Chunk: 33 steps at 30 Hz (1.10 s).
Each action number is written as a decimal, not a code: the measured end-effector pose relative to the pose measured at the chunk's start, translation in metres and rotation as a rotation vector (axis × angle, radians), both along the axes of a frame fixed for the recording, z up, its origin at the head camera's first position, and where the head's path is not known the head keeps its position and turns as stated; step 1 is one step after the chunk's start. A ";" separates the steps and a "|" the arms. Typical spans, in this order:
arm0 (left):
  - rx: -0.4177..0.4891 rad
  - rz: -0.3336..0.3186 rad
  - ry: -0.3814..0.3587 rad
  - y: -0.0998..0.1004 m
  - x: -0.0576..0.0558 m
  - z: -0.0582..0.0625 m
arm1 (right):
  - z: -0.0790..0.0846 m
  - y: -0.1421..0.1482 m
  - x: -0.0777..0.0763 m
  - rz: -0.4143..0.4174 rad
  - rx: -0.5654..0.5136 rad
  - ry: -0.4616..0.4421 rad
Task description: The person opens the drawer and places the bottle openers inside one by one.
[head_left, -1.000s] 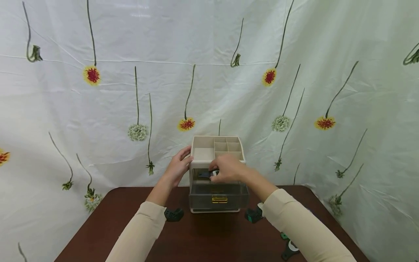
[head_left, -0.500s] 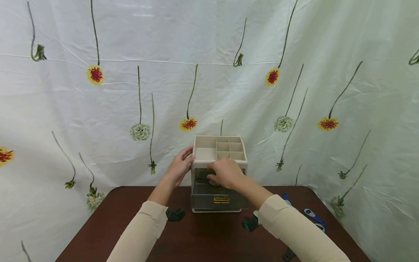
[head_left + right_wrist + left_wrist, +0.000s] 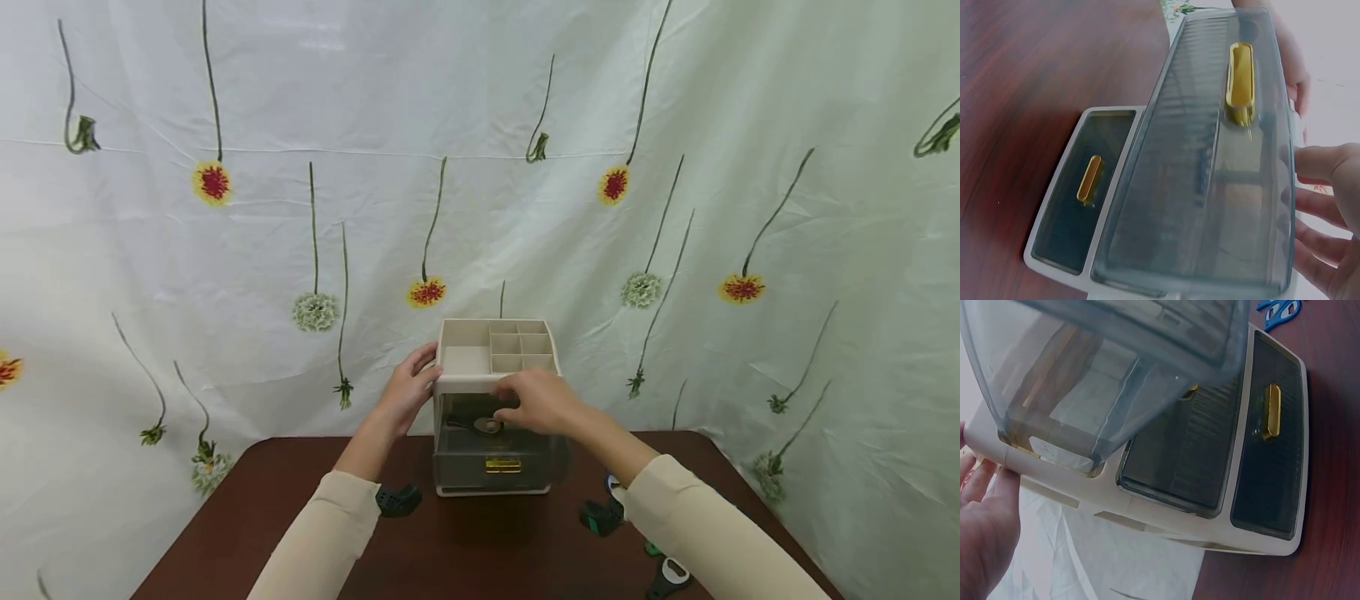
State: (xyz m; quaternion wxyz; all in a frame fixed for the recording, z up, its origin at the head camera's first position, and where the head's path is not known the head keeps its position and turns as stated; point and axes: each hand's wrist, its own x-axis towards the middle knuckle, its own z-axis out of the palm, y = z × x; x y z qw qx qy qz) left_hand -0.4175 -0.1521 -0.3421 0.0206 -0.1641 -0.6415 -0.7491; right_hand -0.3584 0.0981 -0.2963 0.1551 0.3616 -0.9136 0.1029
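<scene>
A cream desktop organizer (image 3: 462, 383) stands at the table's back, its smoky see-through top drawer (image 3: 468, 468) pulled out. In that drawer lies a dark tool with a round, pale-centred head (image 3: 487, 426), like a bottle opener. My left hand (image 3: 405, 390) rests against the organizer's left side near the top; the left wrist view shows its fingers (image 3: 980, 481) touching the cream edge. Over the drawer's right part hovers my right hand (image 3: 542, 402), holding nothing visible. In the right wrist view its fingers (image 3: 1319, 206) are spread beside the drawer's rim.
Another dark tool with a white-centred ring (image 3: 667, 577) lies at the table's right front, partly under the right sleeve. Blue tools (image 3: 1282, 312) lie on the table too. Lower drawers (image 3: 1272, 444) are closed. A flowered curtain (image 3: 480, 208) hangs behind the table (image 3: 480, 550).
A second ago my right hand held the dark tool over the drawer. It was lowered in and let go, and the hand has drawn back right. My left hand stays on the organizer.
</scene>
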 end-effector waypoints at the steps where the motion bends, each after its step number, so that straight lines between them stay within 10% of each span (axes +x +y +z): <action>1: 0.004 0.003 -0.005 -0.001 0.001 -0.001 | -0.001 0.003 0.001 -0.001 -0.006 -0.011; 33: 0.007 0.011 0.001 0.002 0.004 -0.001 | -0.022 0.117 0.023 -0.033 -0.235 -0.120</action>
